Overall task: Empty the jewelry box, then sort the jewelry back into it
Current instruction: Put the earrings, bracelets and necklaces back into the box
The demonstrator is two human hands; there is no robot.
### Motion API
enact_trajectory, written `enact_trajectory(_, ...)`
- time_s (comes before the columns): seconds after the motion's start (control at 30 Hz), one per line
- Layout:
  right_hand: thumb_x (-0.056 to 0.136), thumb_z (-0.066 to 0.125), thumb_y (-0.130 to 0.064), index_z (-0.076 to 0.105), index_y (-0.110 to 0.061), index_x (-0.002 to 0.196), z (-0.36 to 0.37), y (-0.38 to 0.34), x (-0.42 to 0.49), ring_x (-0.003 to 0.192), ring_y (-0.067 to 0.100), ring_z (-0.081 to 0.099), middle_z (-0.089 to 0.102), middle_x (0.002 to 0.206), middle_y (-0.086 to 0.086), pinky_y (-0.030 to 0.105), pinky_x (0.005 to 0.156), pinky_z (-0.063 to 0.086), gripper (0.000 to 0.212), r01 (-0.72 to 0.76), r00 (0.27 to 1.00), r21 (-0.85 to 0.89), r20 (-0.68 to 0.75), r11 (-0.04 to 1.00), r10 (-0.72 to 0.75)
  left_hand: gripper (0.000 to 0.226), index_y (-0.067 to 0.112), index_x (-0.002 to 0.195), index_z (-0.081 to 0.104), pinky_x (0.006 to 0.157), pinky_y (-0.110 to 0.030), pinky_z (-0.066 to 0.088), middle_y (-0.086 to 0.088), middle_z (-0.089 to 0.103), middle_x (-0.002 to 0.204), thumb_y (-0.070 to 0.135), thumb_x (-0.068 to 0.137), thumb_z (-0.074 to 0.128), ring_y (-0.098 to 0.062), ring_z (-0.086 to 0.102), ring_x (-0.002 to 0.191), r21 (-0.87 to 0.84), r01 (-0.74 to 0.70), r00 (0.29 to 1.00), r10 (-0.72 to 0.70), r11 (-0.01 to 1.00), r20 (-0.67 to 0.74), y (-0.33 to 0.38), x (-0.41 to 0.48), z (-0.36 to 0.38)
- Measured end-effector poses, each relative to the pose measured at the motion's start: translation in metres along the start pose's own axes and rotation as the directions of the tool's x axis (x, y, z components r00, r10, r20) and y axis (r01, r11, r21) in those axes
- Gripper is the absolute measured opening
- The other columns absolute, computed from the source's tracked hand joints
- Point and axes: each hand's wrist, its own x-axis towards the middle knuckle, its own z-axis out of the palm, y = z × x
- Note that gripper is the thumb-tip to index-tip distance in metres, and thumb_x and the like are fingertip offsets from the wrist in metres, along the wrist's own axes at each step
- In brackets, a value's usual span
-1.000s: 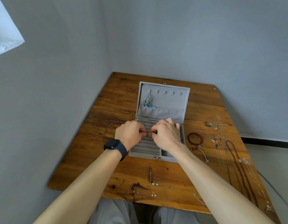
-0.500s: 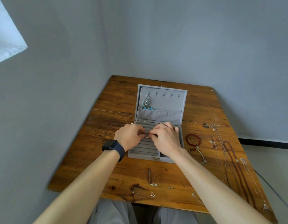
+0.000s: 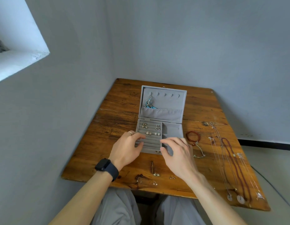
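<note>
Jewelry box (image 3: 167, 103) sits open mid-desk (image 3: 118, 111), earrings (image 3: 150, 129) already tucked into its padded rows. Left hand (image 3: 126, 148) and right hand (image 3: 178, 153) are at its front, fingers loose, holding nothing. Studs (image 3: 154, 183), a bracelet (image 3: 193, 137) and necklaces (image 3: 230, 159) wait outside. Sorting looks under halfway done.

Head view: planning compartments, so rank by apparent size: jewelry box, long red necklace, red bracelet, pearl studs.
1. jewelry box, lid included
2. long red necklace, about as long but thin
3. red bracelet
4. pearl studs
</note>
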Motion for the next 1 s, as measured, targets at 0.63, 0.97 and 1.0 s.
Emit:
enact_trajectory(0.63,0.089,0.069,-0.041,0.074,-0.035,0.107,0.021,-0.002,-0.084,0.107,0.011,0.049,0.066,0.110,-0.018,0.035,0.081,0.044,0.020,-0.066,0.998,-0.073,0.016,0.995,0.067,0.024,0.038,0.113,0.072,0.088,-0.034,0.052,0.011,0.064,0.115,0.044,0.090,0.065,-0.011,0.054,0.108,0.091,-0.048,0.994,0.038,0.995,0.104,0.036,-0.069,0.032)
enact_trajectory(0.97,0.092,0.063,-0.041,0.073,-0.037,0.098,0.020,-0.006,-0.072,0.105,0.011,0.049,0.067,0.104,-0.021,0.033,0.079,0.040,0.012,-0.040,0.999,-0.080,0.027,0.996,0.042,0.013,0.039,0.103,0.072,0.085,-0.035,0.053,0.015,0.068,0.103,0.040,0.093,0.064,-0.009,0.058,0.100,0.009,0.015,0.987,-0.016,1.000,0.159,0.033,-0.061,0.030)
enact_trajectory(1.0,0.092,0.064,-0.040,0.072,-0.036,0.097,0.018,-0.007,-0.070,0.103,0.011,0.050,0.067,0.102,-0.020,0.033,0.078,0.040,0.010,-0.038,0.999,-0.063,0.015,0.997,0.039,0.012,0.038,0.102,0.072,0.085,-0.034,0.055,0.016,0.069,0.102,0.038,0.094,0.063,-0.006,0.060,0.099,-0.038,0.044,0.986,-0.037,0.998,0.160,0.031,-0.058,0.027)
